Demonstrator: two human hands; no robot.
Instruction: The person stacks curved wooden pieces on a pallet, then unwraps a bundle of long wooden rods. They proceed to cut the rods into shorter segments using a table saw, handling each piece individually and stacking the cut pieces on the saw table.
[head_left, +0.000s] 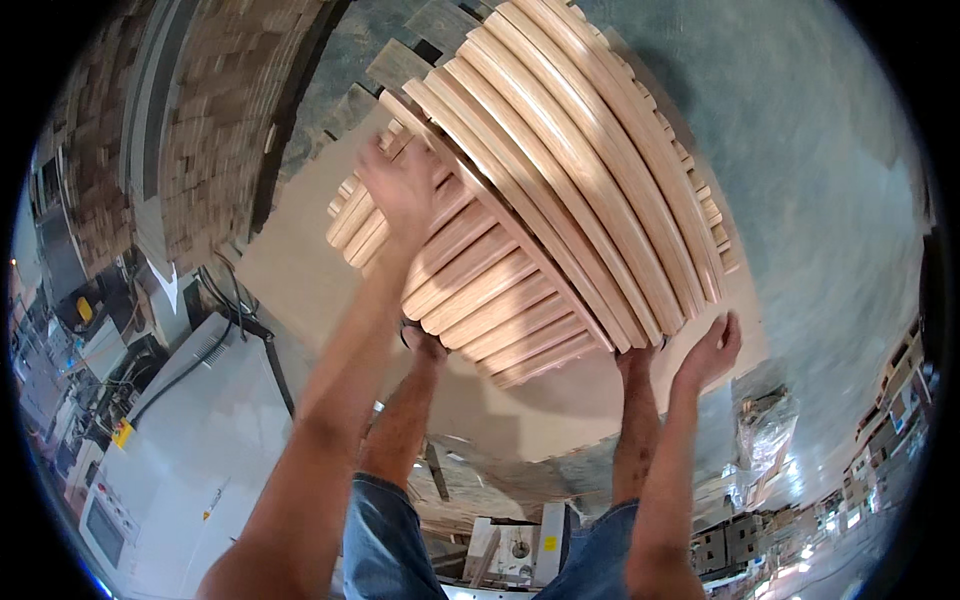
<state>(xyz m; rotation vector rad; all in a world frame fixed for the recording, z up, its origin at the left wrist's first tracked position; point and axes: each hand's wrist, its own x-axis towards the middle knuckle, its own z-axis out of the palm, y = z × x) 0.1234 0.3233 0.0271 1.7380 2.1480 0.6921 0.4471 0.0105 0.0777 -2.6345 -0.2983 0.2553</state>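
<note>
A large stack of pale, rounded wooden strips lies in front of me, its upper rows running from far left to near right. Crosswise under them, shorter strips form lower layers. Over the left end of the stack is my left hand, a little blurred, fingers spread and holding nothing; whether it touches the wood I cannot tell. My right hand hangs beside the near right ends of the strips, apart from them, loosely curled with nothing in it.
Beneath the stack is a tan board on the grey floor. Tall piles of wooden pieces stand at the far left. A white machine cabinet is near left, with cables. Clear plastic wrapping lies at the right. My feet are close to the stack.
</note>
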